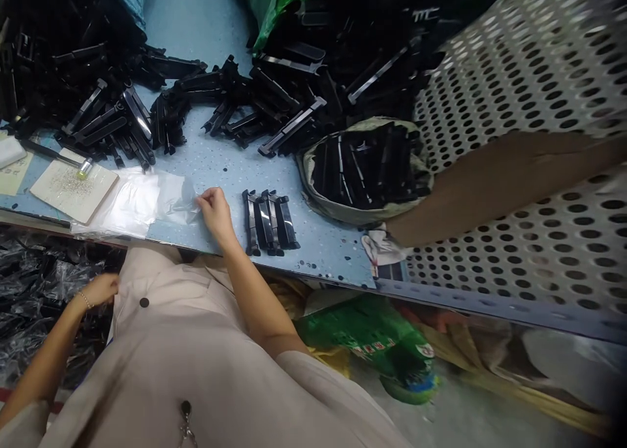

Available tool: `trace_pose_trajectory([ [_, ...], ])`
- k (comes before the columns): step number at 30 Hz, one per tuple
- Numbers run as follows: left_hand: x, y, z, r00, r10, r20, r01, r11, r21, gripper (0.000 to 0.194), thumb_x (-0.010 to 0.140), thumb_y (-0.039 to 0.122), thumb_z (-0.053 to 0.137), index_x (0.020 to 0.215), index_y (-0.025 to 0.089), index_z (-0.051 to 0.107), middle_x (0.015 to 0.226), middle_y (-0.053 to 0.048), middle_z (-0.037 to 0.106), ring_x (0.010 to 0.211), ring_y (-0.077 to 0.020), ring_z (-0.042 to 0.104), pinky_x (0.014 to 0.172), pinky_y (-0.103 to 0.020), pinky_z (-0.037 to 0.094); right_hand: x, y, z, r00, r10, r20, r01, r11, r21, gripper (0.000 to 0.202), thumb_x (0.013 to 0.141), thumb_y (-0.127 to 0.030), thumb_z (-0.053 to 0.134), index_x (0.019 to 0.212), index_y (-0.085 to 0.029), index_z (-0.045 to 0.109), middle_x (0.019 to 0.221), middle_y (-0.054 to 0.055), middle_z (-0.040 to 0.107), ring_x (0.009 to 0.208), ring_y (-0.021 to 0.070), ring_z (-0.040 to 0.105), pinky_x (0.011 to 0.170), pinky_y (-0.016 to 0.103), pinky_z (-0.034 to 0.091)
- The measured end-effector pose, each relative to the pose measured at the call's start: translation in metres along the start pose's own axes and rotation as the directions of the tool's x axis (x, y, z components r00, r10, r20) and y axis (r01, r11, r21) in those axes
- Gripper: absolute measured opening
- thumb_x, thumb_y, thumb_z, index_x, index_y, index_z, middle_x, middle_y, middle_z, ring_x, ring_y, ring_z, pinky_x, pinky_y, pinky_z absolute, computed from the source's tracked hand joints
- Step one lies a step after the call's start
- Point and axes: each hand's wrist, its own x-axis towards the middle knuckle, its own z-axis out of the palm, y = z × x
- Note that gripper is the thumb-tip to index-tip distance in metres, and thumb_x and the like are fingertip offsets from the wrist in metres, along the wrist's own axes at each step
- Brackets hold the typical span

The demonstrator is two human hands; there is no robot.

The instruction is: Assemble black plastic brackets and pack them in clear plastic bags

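My right hand (214, 213) is at the table's front edge, its thumb and fingers pinching the right edge of a clear plastic bag (179, 200). That bag lies at the end of a spread stack of thin plastic bags (130, 203). Just right of the hand, several glossy black plastic parts (271, 223) lie side by side in a small row. My left hand (102, 289) hangs low beside my thigh, below table height. Its fingertips are hidden against the trousers, so whether it holds anything does not show. Beneath it is a heap of black parts in clear bags (44, 298).
Loose black parts (289, 102) are piled across the back of the blue table (215, 167). A cloth-rimmed container (337, 213) full of them stands right, beside a perforated metal panel (514, 76) and brown cardboard (490, 180). A square board (73, 190) lies left.
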Motion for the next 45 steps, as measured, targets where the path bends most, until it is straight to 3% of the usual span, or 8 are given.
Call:
trace_pose_trajectory([
  [2, 0.021, 0.032, -0.012, 0.979, 0.175, -0.107, -0.184, 0.979, -0.083, 0.025, 0.094, 0.040, 0.058, 0.096, 0.017, 0.066, 0.081, -0.002, 0.068, 0.073, -0.0176, 0.066, 0.068, -0.031, 0.056, 0.000, 0.001, 0.008, 1.000, -0.001, -0.009, 0.002, 0.991, 0.134, 0.022, 0.079, -0.028, 0.065, 0.093, -0.023, 0.048, 0.086, -0.001, 0.057, 0.078, 0.0155, 0.054, 0.078, 0.030, 0.045],
  [6, 0.081, 0.122, -0.018, 0.728, 0.484, -0.487, -0.600, 0.792, -0.110, 0.037, 0.079, 0.033, 0.077, 0.109, 0.020, 0.058, 0.116, -0.008, 0.063, 0.090, -0.0175, 0.068, 0.078, -0.032, 0.057, 0.002, 0.000, 0.023, 0.997, 0.024, 0.072, -0.047, 0.938, 0.343, 0.038, 0.070, -0.033, 0.076, 0.096, -0.023, 0.050, 0.079, -0.004, 0.052, 0.073, 0.0144, 0.053, 0.072, 0.029, 0.047],
  [11, 0.141, 0.173, -0.014, 0.610, 0.570, -0.551, -0.526, 0.811, 0.256, 0.008, 0.088, 0.022, 0.068, 0.089, 0.018, 0.061, 0.098, -0.007, 0.064, 0.089, -0.0208, 0.066, 0.086, -0.038, 0.054, 0.000, 0.003, 0.014, 0.998, 0.020, 0.066, -0.050, 0.866, 0.497, 0.044, 0.071, -0.036, 0.076, 0.107, -0.023, 0.054, 0.097, 0.000, 0.058, 0.085, 0.0139, 0.059, 0.083, 0.031, 0.052],
  [18, 0.140, 0.168, -0.020, 0.635, 0.563, -0.530, -0.594, 0.794, 0.132, 0.027, 0.089, 0.028, 0.068, 0.114, 0.018, 0.067, 0.115, -0.009, 0.065, 0.078, -0.0159, 0.065, 0.079, -0.034, 0.055, -0.004, 0.008, 0.007, 0.997, 0.065, -0.035, -0.038, 0.866, 0.499, 0.047, 0.070, -0.036, 0.079, 0.109, -0.024, 0.057, 0.095, -0.002, 0.055, 0.075, 0.0112, 0.056, 0.077, 0.029, 0.053],
  [23, 0.143, 0.173, -0.018, 0.626, 0.533, -0.570, -0.583, 0.804, 0.111, 0.013, 0.090, 0.026, 0.061, 0.085, 0.019, 0.071, 0.088, -0.006, 0.068, 0.088, -0.0216, 0.065, 0.085, -0.037, 0.051, -0.005, 0.003, 0.002, 0.997, 0.061, -0.052, -0.025, 0.853, 0.521, 0.032, 0.085, -0.044, 0.066, 0.107, -0.024, 0.056, 0.093, -0.001, 0.059, 0.076, 0.0121, 0.063, 0.075, 0.028, 0.054],
  [29, 0.154, 0.165, -0.028, 0.769, 0.355, -0.532, -0.596, 0.699, -0.395, 0.027, 0.086, 0.039, 0.063, 0.090, 0.017, 0.078, 0.079, -0.004, 0.072, 0.073, -0.0176, 0.063, 0.074, -0.032, 0.051, -0.010, 0.004, -0.001, 0.995, 0.061, 0.075, -0.087, 0.902, 0.422, 0.026, 0.084, -0.045, 0.066, 0.096, -0.023, 0.058, 0.096, 0.001, 0.065, 0.078, 0.0140, 0.066, 0.071, 0.029, 0.052],
  [41, 0.149, 0.162, -0.032, 0.764, 0.277, -0.582, -0.608, 0.611, -0.507, 0.030, 0.067, 0.039, 0.083, 0.072, 0.016, 0.064, 0.066, 0.001, 0.061, 0.062, -0.0114, 0.054, 0.062, -0.025, 0.044, -0.003, 0.002, 0.007, 0.995, 0.095, 0.033, -0.100, 0.946, 0.308, 0.026, 0.089, -0.050, 0.054, 0.087, -0.023, 0.052, 0.079, -0.002, 0.056, 0.066, 0.0149, 0.056, 0.063, 0.030, 0.050],
  [45, 0.144, 0.158, -0.029, 0.624, 0.324, -0.711, -0.687, 0.662, -0.301, 0.025, 0.077, 0.029, 0.075, 0.091, 0.019, 0.056, 0.085, -0.001, 0.065, 0.069, -0.0117, 0.060, 0.066, -0.025, 0.050, -0.030, -0.002, -0.046, 0.996, -0.012, -0.088, 0.011, 1.000, -0.016, 0.023, 0.097, -0.044, 0.048, 0.095, -0.023, 0.057, 0.096, 0.006, 0.062, 0.091, 0.0213, 0.061, 0.082, 0.036, 0.052],
])
